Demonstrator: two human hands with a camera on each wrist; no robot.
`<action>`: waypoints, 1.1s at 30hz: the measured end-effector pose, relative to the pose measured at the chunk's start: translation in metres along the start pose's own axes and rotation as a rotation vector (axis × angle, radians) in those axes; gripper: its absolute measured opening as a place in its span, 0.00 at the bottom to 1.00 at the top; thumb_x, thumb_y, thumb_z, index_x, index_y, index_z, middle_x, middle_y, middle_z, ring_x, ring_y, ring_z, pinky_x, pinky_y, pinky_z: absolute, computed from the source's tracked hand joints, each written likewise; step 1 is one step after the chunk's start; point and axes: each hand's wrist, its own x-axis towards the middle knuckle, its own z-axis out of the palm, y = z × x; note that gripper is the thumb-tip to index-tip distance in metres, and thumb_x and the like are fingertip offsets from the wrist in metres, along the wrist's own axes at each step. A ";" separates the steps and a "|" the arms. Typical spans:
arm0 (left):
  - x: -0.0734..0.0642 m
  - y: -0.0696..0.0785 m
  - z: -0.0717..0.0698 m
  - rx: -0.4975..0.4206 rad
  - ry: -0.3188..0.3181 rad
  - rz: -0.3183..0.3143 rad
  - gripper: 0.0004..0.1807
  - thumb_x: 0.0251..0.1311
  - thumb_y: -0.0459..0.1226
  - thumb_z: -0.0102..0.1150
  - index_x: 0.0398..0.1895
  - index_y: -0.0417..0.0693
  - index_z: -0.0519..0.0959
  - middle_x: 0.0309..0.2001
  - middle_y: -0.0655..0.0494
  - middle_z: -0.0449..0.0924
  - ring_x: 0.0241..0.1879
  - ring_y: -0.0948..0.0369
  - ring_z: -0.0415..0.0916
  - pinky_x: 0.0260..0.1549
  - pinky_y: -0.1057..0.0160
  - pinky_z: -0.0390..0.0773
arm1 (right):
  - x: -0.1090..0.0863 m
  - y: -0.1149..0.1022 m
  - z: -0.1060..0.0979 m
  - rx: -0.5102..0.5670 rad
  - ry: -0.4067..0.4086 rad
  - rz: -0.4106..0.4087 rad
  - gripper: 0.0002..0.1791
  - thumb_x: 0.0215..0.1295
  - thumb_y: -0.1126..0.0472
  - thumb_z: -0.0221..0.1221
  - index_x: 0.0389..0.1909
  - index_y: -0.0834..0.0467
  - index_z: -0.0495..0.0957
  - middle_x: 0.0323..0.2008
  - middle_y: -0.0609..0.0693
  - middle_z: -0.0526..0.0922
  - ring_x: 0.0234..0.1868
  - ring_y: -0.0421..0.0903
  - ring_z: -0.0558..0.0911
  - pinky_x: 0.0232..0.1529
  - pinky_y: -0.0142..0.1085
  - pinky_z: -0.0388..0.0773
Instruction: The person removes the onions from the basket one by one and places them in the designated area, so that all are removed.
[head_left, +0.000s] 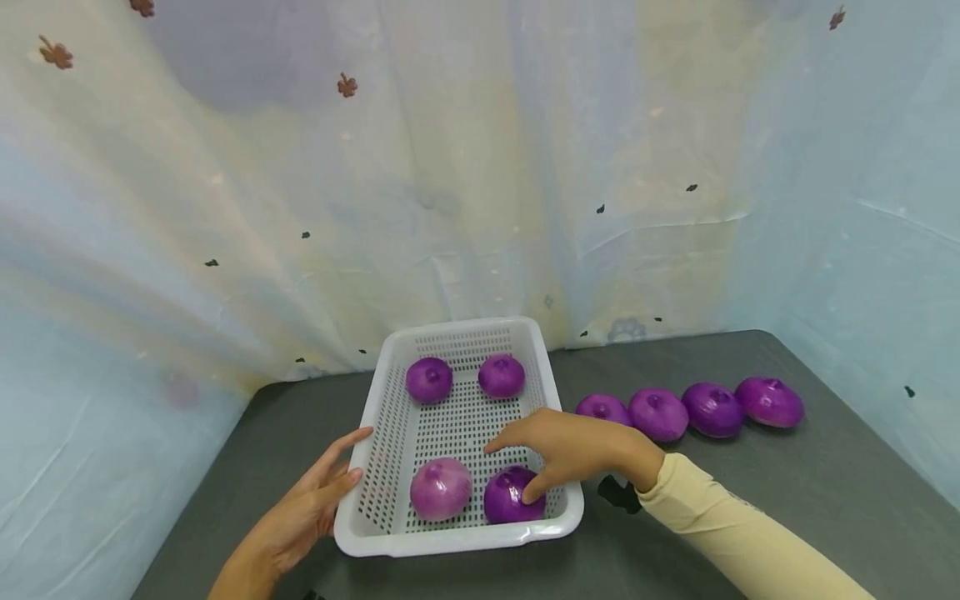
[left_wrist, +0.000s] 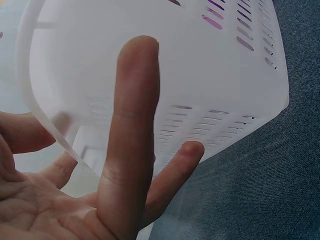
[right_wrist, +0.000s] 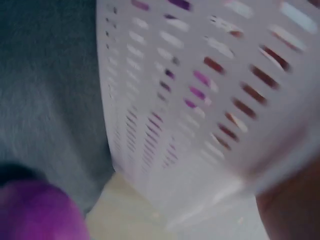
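Note:
A white perforated plastic basket (head_left: 450,546) holds several glossy purple onions. Two of them, a left onion (head_left: 429,381) and a right onion (head_left: 502,376), lie at the far end; a paler onion (head_left: 441,489) sits near left. My right hand (head_left: 573,446) reaches over the right rim, its thumb overlapping the near-right onion (head_left: 513,497) and its other fingers spread apart from it. At the left rim rests my left hand (head_left: 311,500), with thumb and index finger by the edge. In the left wrist view, extended fingers (left_wrist: 132,120) stand along the basket's outer wall (left_wrist: 200,65).
To the right of the basket, several more purple onions (head_left: 715,409) line up in a row on the dark grey table (head_left: 720,508). A patterned pale curtain (head_left: 465,183) hangs behind the table and along its sides.

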 end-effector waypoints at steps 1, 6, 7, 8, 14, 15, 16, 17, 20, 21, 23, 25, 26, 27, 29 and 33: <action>0.000 0.000 0.000 0.002 0.003 -0.002 0.33 0.79 0.43 0.40 0.79 0.67 0.39 0.66 0.53 0.67 0.59 0.48 0.77 0.48 0.40 0.81 | 0.003 0.000 0.002 -0.012 -0.011 0.006 0.35 0.56 0.51 0.72 0.66 0.44 0.74 0.63 0.36 0.77 0.65 0.37 0.74 0.67 0.40 0.70; -0.001 0.000 0.000 0.008 0.022 -0.014 0.33 0.79 0.43 0.40 0.79 0.68 0.40 0.66 0.53 0.67 0.58 0.48 0.78 0.48 0.40 0.81 | 0.015 -0.002 0.009 -0.126 -0.008 0.025 0.32 0.55 0.48 0.72 0.63 0.41 0.77 0.60 0.35 0.80 0.60 0.37 0.78 0.63 0.41 0.73; -0.001 0.001 0.000 0.011 0.024 -0.016 0.33 0.79 0.43 0.40 0.79 0.68 0.39 0.66 0.53 0.67 0.58 0.48 0.78 0.48 0.40 0.81 | 0.017 -0.002 0.011 -0.144 -0.003 0.029 0.31 0.56 0.47 0.71 0.62 0.41 0.77 0.59 0.34 0.80 0.59 0.37 0.79 0.62 0.41 0.74; -0.001 0.001 0.000 0.010 0.024 -0.018 0.33 0.79 0.44 0.40 0.79 0.68 0.39 0.67 0.53 0.66 0.58 0.48 0.78 0.48 0.40 0.81 | 0.019 -0.002 0.012 -0.163 0.003 0.035 0.30 0.56 0.46 0.71 0.62 0.41 0.77 0.59 0.34 0.80 0.58 0.37 0.79 0.61 0.41 0.74; 0.001 0.000 0.002 0.013 0.004 -0.008 0.33 0.79 0.43 0.39 0.79 0.68 0.40 0.68 0.52 0.65 0.59 0.48 0.77 0.49 0.40 0.80 | 0.026 0.000 0.019 -0.199 0.039 0.089 0.28 0.60 0.40 0.66 0.62 0.37 0.77 0.61 0.35 0.79 0.61 0.38 0.79 0.61 0.44 0.75; 0.001 -0.001 0.002 0.013 -0.002 -0.005 0.32 0.79 0.43 0.39 0.79 0.69 0.40 0.68 0.52 0.65 0.59 0.48 0.77 0.49 0.40 0.80 | 0.025 0.000 0.019 -0.201 0.043 0.095 0.28 0.60 0.39 0.65 0.62 0.36 0.76 0.61 0.36 0.79 0.62 0.38 0.78 0.61 0.44 0.75; 0.001 -0.001 0.002 0.012 -0.006 -0.003 0.32 0.79 0.43 0.39 0.79 0.68 0.39 0.68 0.52 0.65 0.59 0.48 0.77 0.49 0.40 0.80 | 0.025 0.001 0.020 -0.204 0.044 0.098 0.28 0.61 0.39 0.65 0.63 0.36 0.76 0.62 0.36 0.79 0.62 0.38 0.78 0.61 0.44 0.75; 0.001 -0.001 0.002 0.011 -0.010 -0.001 0.32 0.80 0.43 0.38 0.79 0.68 0.39 0.68 0.52 0.65 0.60 0.48 0.77 0.49 0.40 0.80 | 0.025 0.002 0.021 -0.208 0.047 0.099 0.28 0.61 0.38 0.64 0.63 0.36 0.76 0.62 0.36 0.79 0.62 0.38 0.78 0.61 0.45 0.75; 0.001 0.000 0.001 0.010 -0.014 -0.001 0.32 0.80 0.43 0.38 0.79 0.68 0.39 0.68 0.52 0.66 0.59 0.48 0.77 0.49 0.40 0.80 | 0.026 0.002 0.023 -0.227 0.049 0.101 0.29 0.61 0.36 0.64 0.64 0.35 0.75 0.63 0.36 0.78 0.63 0.38 0.78 0.60 0.46 0.76; 0.001 0.000 0.001 0.015 -0.013 -0.001 0.32 0.80 0.43 0.38 0.79 0.68 0.39 0.68 0.53 0.66 0.59 0.48 0.77 0.49 0.41 0.80 | 0.026 0.002 0.023 -0.231 0.050 0.103 0.30 0.60 0.36 0.64 0.64 0.35 0.75 0.63 0.36 0.78 0.62 0.37 0.78 0.59 0.46 0.76; 0.001 0.001 0.000 0.021 -0.005 -0.001 0.32 0.80 0.43 0.38 0.79 0.68 0.40 0.68 0.53 0.66 0.59 0.49 0.77 0.49 0.41 0.81 | 0.027 0.002 0.023 -0.239 0.048 0.114 0.31 0.58 0.35 0.65 0.64 0.35 0.75 0.62 0.36 0.79 0.61 0.37 0.79 0.58 0.46 0.77; 0.002 0.002 0.000 0.027 0.001 -0.001 0.32 0.80 0.43 0.38 0.79 0.69 0.40 0.68 0.53 0.66 0.59 0.49 0.77 0.49 0.42 0.81 | 0.028 0.002 0.022 -0.247 0.039 0.133 0.34 0.55 0.34 0.67 0.64 0.35 0.75 0.61 0.35 0.79 0.60 0.38 0.79 0.57 0.47 0.77; 0.003 0.003 0.000 0.029 0.004 -0.002 0.32 0.79 0.43 0.39 0.79 0.69 0.40 0.68 0.53 0.66 0.59 0.49 0.77 0.49 0.42 0.81 | 0.028 0.002 0.022 -0.255 0.033 0.139 0.36 0.53 0.34 0.68 0.64 0.36 0.74 0.61 0.35 0.79 0.60 0.39 0.79 0.57 0.47 0.77; 0.003 0.003 0.000 0.028 0.006 -0.005 0.32 0.79 0.44 0.39 0.79 0.69 0.40 0.68 0.53 0.66 0.59 0.50 0.77 0.49 0.42 0.81 | 0.029 0.002 0.022 -0.261 0.025 0.145 0.37 0.51 0.34 0.69 0.65 0.35 0.74 0.62 0.36 0.79 0.60 0.40 0.79 0.57 0.47 0.77; 0.002 0.003 0.001 0.026 0.007 -0.008 0.32 0.79 0.44 0.39 0.79 0.68 0.40 0.67 0.53 0.66 0.59 0.49 0.77 0.49 0.42 0.81 | 0.031 0.002 0.023 -0.280 0.003 0.152 0.41 0.48 0.33 0.71 0.66 0.35 0.73 0.63 0.36 0.78 0.61 0.42 0.79 0.57 0.47 0.77; 0.002 0.001 0.000 0.024 0.013 -0.012 0.32 0.79 0.43 0.39 0.79 0.68 0.39 0.67 0.53 0.66 0.59 0.49 0.77 0.49 0.41 0.80 | 0.033 0.002 0.024 -0.298 -0.022 0.164 0.45 0.44 0.35 0.74 0.67 0.35 0.71 0.64 0.37 0.77 0.62 0.44 0.79 0.57 0.47 0.77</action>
